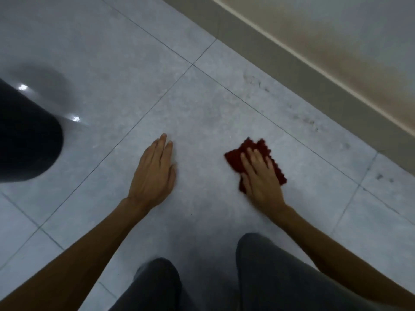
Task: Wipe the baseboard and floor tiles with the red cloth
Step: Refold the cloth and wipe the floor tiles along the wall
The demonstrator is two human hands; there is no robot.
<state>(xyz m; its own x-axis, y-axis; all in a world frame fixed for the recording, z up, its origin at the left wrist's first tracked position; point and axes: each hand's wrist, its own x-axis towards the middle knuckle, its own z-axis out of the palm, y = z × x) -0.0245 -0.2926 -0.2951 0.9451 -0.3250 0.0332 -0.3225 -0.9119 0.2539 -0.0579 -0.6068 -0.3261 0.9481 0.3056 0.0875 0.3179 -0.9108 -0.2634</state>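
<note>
Pale grey floor tiles with dark grout lines, grey baseboard running diagonally top right under a stained cream wall, dark smudges on the tiles near it, a dark rounded object at the left edge. Right grip is flat, fingers straight, pressing the red cloth onto a tile; left grip is flat on bare tile, fingers straight and together, holding nothing. Cloth is bunched under the right palm and fingers, edges showing on both sides, well apart from the baseboard.
</note>
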